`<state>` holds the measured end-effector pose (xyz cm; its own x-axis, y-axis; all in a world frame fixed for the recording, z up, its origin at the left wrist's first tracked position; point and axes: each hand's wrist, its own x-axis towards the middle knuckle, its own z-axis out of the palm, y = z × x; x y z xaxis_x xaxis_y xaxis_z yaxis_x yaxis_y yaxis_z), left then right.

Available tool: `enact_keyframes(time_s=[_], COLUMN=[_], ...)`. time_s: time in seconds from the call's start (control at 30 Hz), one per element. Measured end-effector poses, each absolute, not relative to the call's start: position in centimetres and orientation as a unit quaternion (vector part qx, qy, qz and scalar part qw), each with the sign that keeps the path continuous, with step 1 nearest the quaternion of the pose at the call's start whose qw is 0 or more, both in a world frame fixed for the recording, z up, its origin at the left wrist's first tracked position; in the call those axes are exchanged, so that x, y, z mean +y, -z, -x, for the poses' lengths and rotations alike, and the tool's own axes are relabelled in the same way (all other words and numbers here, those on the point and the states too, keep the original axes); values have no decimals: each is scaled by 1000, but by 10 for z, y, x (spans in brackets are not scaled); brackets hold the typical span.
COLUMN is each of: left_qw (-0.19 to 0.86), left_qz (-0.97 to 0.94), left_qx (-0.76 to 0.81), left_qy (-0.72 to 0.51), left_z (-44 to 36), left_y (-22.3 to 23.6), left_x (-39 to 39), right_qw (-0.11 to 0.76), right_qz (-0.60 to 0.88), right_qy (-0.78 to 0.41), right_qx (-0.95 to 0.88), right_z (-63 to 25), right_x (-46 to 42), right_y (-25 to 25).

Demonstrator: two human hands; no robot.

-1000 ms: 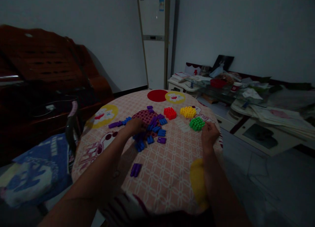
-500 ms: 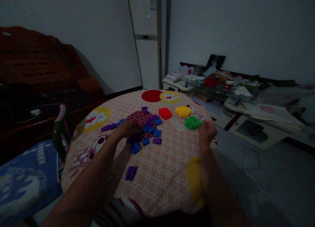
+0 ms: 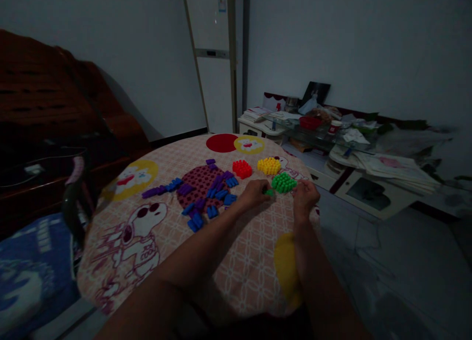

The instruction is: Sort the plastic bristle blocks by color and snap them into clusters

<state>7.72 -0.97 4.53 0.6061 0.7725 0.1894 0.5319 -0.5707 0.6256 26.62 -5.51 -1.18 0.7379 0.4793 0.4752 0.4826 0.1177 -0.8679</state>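
My left hand (image 3: 255,193) reaches across the middle of the table, its fingers closed on a small green toy block (image 3: 270,192). Just beyond it stands a cluster of green blocks (image 3: 283,182). At that cluster's right edge is my right hand (image 3: 306,196), fingers pinched together; whatever they hold, if anything, cannot be made out. Behind sit a red block cluster (image 3: 242,169) and a yellow block cluster (image 3: 269,166). Blue blocks (image 3: 212,211) and purple blocks (image 3: 154,191) lie scattered to the left, partly hidden by my left forearm.
A patterned cloth covers the round table (image 3: 236,281). To the left are a chair with a blue seat (image 3: 33,271) and a dark wooden bench (image 3: 47,99). A cluttered low cabinet (image 3: 324,128) runs along the right wall.
My left hand has moved right from the blue and purple blocks to beside the green cluster, with a green block now showing at its fingers. My right hand stays near that cluster. The view has shifted slightly.
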Motion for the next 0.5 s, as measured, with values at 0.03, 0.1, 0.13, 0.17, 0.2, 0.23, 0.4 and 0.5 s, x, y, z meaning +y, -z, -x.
enact_keyframes(time_s=[0.03, 0.1, 0.13, 0.17, 0.2, 0.23, 0.4, 0.5], left_qw=[271, 285, 289, 290, 288, 286, 314, 331], left_qz=[-850, -834, -825, -818, -814, -813, -819, -824], left_qx=[383, 394, 401, 408, 414, 415, 384, 363], left_qy=[-237, -262, -273, -283, -288, -291, -288, -283], left_z=[-84, -91, -92, -92, -91, -89, -81, -77], left_y=[-41, -34, -33, -32, -31, -31, -33, -33], left_x=[-12, -14, -14, -15, -15, -15, -19, -21], right_qw=[660, 655, 641, 624, 604, 583, 512, 502], right_qz=[661, 656, 654, 650, 646, 641, 623, 621], right_qy=[-10, -39, -54, -66, -76, -82, -92, -91], right_qx=[-357, -372, -398, -429, -461, -492, -584, -595], right_z=[-264, -256, -251, -245, -240, -234, -219, -220], right_x=[-57, -63, -68, -72, -76, -80, -87, -87], right_y=[11, 9, 8, 7, 7, 6, 3, 3])
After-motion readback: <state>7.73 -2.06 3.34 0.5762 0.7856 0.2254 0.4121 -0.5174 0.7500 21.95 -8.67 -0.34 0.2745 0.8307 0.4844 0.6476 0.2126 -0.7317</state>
